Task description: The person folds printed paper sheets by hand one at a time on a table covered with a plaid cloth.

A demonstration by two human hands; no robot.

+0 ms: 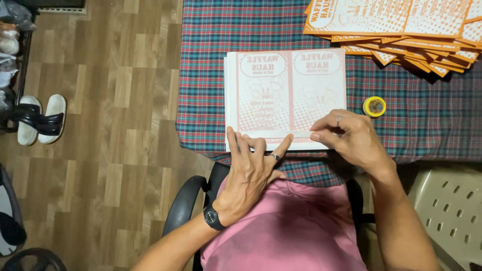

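A stack of white sheets (pixel 281 95) lies near the front edge of the worktop (pixel 211 75), which is covered in a red, green and blue plaid cloth. The top sheet shows faint reversed pink printing in two side-by-side panels (the print reads mirrored, as if seen through the back). The near edge of the sheet is turned up into a narrow folded strip (pixel 286 134) that runs along the stack's front side.

The left hand (pixel 251 165) lies flat on the near left corner of the stack, fingers spread and pressing on the strip, with the index finger stretched along the fold towards the right; its grip is wide and holds nothing. It wears a ring, and a black watch (pixel 211 217) sits on the wrist. The right hand (pixel 351 138) is at the near right corner of the stack, its fingertips curled in a narrow grip, pinching the right end of the folded strip; a ring shows on one finger.

Just right of the stack, beyond the right hand, a small yellow roll of tape (pixel 374 106) lies on the cloth. Behind the stack to the right, at the far corner of the worktop, is a fanned pile of orange-edged printed sheets (pixel 401 30). Left of the stack, well off the worktop, a pair of white sandals (pixel 41 119) rests on the wooden floor (pixel 110 125). In front of the stack the person sits in a black chair (pixel 183 206), wearing a pink shirt. A beige plastic stool (pixel 447 200) stands to the right.
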